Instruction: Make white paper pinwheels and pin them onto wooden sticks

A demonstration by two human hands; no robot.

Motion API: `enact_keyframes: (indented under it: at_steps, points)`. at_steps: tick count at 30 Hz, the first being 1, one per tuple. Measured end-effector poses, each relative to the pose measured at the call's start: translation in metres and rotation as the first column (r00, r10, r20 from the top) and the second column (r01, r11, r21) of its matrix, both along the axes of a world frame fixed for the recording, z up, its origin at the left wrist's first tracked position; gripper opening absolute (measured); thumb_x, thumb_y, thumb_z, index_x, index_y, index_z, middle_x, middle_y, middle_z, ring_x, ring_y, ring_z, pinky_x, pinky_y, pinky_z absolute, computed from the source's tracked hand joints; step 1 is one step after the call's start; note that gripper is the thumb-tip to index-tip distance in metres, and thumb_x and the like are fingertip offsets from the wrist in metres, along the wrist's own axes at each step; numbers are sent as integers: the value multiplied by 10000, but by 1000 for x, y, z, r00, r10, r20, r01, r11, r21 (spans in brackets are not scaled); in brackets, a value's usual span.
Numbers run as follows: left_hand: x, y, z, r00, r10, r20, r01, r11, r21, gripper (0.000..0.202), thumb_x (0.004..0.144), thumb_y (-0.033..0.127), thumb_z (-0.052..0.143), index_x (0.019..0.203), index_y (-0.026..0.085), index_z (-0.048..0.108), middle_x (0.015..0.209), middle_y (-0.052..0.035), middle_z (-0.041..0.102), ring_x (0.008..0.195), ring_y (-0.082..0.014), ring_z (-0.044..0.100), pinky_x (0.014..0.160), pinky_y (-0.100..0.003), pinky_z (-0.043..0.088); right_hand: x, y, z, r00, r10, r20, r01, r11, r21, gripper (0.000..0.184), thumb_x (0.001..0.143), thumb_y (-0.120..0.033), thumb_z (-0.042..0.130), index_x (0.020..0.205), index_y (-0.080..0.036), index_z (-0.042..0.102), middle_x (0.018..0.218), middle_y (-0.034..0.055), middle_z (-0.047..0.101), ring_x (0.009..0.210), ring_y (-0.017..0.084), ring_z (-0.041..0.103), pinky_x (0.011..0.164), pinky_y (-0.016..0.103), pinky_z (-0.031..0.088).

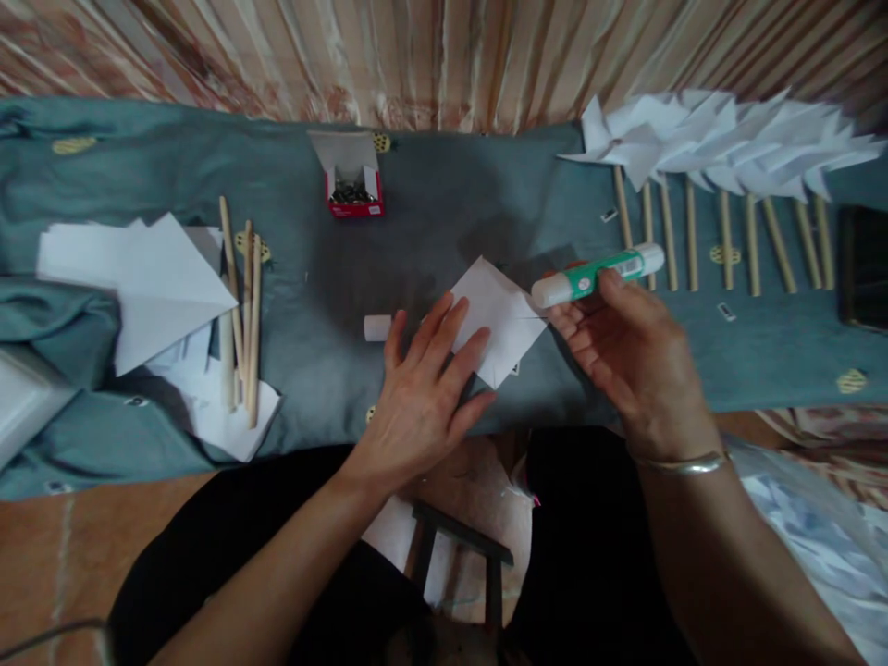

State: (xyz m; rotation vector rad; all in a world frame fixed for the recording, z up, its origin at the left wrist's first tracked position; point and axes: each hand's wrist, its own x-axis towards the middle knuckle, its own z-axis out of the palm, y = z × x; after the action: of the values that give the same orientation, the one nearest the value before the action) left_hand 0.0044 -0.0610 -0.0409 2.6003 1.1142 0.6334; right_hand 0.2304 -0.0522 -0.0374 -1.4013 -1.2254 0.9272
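Note:
My left hand (423,384) lies flat with fingers spread, pressing on a small white paper square (503,319) on the grey-blue cloth (430,213). My right hand (624,347) holds a green and white glue stick (597,275) just to the right of the paper, its uncapped tip pointing left toward the sheet. The glue stick's white cap (377,327) rests on the cloth to the left of my left hand.
A red box of pins (353,190) stands open at the back centre. White paper sheets (149,277) and wooden sticks (242,314) lie at the left. A row of white paper pinwheels on sticks (721,176) lies at the right, with a dark object (864,268) beyond.

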Motion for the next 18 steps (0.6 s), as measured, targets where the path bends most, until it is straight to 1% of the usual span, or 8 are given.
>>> enact_keyframes:
  at_steps: [2,3,4,5,8,11,14,18]
  points:
    - [-10,5,4,998,50,46,-51,998,21,416,935,338,470,1324,199,426,1462,-137,446,1397,-266,338,1158,-529,181,-1,1,0,995,-34,-99,31,999,-27,224,936,-401,468,980,-271,646,1009,31,714,989,218,683,865,461,573]
    - [-16,8,5,993,89,75,-91,995,33,402,932,301,449,1329,246,418,1451,-84,466,1377,-255,370,1154,-521,197,-2,2,0,988,-45,-147,40,998,-43,216,924,-409,492,964,-264,648,996,31,713,980,214,682,873,453,570]
    - [-22,11,5,989,127,79,-130,991,26,415,922,271,442,1334,285,405,1442,-45,475,1360,-251,393,1146,-532,211,-3,2,1,980,-53,-192,42,997,-58,208,911,-417,518,946,-260,651,981,26,712,964,207,683,875,442,570]
    - [-27,15,6,984,159,78,-162,986,26,429,900,263,457,1326,301,415,1425,-37,491,1342,-261,413,1132,-544,230,-3,2,2,970,-56,-237,41,997,-70,200,897,-424,546,930,-260,654,964,19,710,943,198,684,870,423,572]
    - [-41,23,5,970,241,25,-241,970,7,446,822,248,541,1265,244,492,1334,-91,556,1254,-304,491,1080,-555,317,-5,2,6,923,-68,-378,31,994,-104,163,843,-424,639,877,-268,669,909,-12,704,859,153,680,827,328,577]
    - [-51,29,4,967,255,-22,-256,966,-38,402,812,222,569,1210,173,547,1251,-124,600,1168,-303,542,1013,-496,421,-8,1,12,871,-96,-481,28,989,-147,136,783,-391,721,826,-267,687,841,-35,694,765,105,658,756,232,567]
    - [-56,32,2,968,252,-3,-252,967,-34,334,826,199,561,1157,172,585,1177,-108,634,1088,-279,576,939,-435,488,-13,1,18,835,-125,-536,20,980,-197,132,744,-346,765,804,-247,702,795,-42,687,700,74,636,692,177,557]
    - [-55,33,1,968,247,40,-246,969,-14,243,840,182,563,1076,192,621,1043,-74,681,977,-248,612,854,-389,520,-21,-1,20,792,-154,-591,4,969,-247,123,716,-281,786,763,-196,711,767,-35,697,672,48,637,648,131,548]
